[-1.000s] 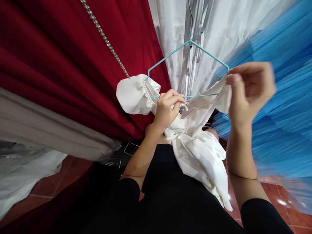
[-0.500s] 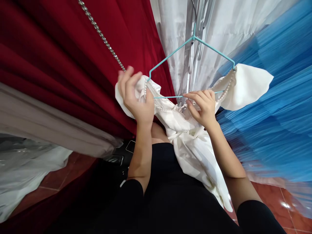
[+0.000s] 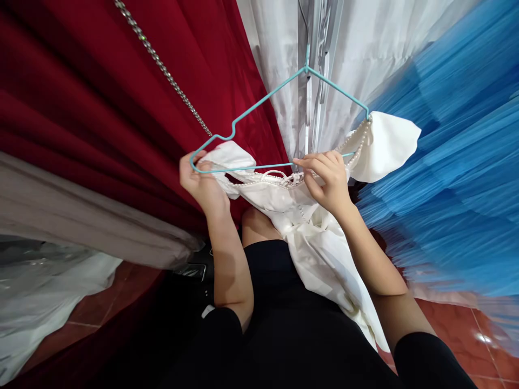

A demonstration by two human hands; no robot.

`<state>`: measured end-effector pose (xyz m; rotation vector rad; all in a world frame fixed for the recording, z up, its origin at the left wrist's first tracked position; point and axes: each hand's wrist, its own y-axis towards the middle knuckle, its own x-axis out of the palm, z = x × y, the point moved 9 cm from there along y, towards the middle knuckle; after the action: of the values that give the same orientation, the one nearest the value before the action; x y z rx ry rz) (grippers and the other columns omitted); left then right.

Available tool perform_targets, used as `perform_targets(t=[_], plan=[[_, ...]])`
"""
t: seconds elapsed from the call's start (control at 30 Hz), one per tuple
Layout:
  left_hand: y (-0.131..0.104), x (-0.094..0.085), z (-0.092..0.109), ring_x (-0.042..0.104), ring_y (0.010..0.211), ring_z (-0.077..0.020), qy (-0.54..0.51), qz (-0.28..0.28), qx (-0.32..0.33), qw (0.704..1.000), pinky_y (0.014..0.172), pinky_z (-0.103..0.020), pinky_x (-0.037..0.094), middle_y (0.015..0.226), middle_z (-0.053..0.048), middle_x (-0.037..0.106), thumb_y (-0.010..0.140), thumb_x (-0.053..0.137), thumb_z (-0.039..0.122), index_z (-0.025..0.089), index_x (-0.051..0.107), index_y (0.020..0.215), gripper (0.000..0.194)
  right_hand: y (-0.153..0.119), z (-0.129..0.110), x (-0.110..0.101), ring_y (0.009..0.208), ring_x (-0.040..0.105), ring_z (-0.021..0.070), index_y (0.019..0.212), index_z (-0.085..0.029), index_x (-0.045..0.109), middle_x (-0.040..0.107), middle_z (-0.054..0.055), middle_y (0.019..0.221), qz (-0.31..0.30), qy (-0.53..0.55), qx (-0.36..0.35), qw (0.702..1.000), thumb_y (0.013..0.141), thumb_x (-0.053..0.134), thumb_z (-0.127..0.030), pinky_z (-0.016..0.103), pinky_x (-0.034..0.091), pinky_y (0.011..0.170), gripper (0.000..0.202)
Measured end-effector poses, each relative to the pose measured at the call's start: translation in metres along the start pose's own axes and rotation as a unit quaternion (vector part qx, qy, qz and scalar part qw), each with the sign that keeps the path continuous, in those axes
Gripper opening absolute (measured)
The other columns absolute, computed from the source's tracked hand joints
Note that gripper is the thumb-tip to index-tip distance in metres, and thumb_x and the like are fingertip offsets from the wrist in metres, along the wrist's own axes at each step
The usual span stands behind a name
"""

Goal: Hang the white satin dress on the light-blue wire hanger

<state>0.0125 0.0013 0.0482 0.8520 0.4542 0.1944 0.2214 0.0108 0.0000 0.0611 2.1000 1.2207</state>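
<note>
A light-blue hanger (image 3: 271,96) is upright in front of me, its left end bare. The white dress (image 3: 270,195), with pearl beading along its neckline, still has its right sleeve (image 3: 391,146) over the hanger's right shoulder. Off the hanger's left end, the other white sleeve (image 3: 232,155) is bunched beside my left hand (image 3: 205,183). That hand is closed on the dress's edge, its fingers partly hidden behind the hanger's corner. My right hand (image 3: 329,178) pinches the hanger's bottom bar near the middle of the neckline. Below, the skirt drapes beside my lap.
Red fabric (image 3: 194,59) with a beaded silver chain (image 3: 162,67) hangs at left, above beige cloth (image 3: 81,200). Blue tulle (image 3: 454,183) crowds the right side. White curtains (image 3: 373,54) and a metal pole (image 3: 314,108) stand behind. A phone (image 3: 190,270) lies on a dark surface.
The left sleeve has come off the hanger's left end, leaving that corner exposed. My left hand has moved down and left. The hanger has shifted slightly left; my right hand stays on its bar.
</note>
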Motion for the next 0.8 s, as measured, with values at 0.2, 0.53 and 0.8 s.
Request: perform_targets(t=[0.2,0.53,0.8], plan=[[-0.047,0.042,0.026,0.074,0.13,-0.0296,0.032,-0.053,0.043,0.997,0.106,-0.053,0.064,0.115,-0.002,0.083,0.103,0.076,0.035,0.027,0.077,0.098,0.01,0.0,0.002,0.002,0.103,0.071,0.0219,0.125,-0.03,0.079,0.083,0.003,0.114,0.016,0.024,-0.003,1.0,0.105,0.052,-0.015,0.043,0.044,0.099,0.037],[-0.037,0.061,0.0,0.069,0.118,-0.028,0.097,0.011,0.012,0.995,0.114,-0.047,0.056,0.121,-0.005,0.082,0.097,0.067,0.011,0.026,0.078,0.124,0.032,0.004,0.004,-0.008,0.123,0.075,0.0269,0.135,-0.032,0.073,0.08,0.005,0.13,0.002,0.029,0.011,1.0,0.109,0.051,-0.024,0.052,0.054,0.11,0.035],[-0.037,0.055,-0.002,0.07,0.101,-0.0244,0.11,0.05,0.051,0.991,0.098,-0.04,0.058,0.105,-0.002,0.083,0.099,0.06,0.007,0.026,0.083,0.108,0.031,0.012,0.081,-0.083,0.13,0.069,0.0313,0.125,-0.031,0.073,0.078,0.009,0.128,0.205,-0.086,0.076,0.972,0.108,0.06,-0.032,0.064,0.054,0.117,0.021]])
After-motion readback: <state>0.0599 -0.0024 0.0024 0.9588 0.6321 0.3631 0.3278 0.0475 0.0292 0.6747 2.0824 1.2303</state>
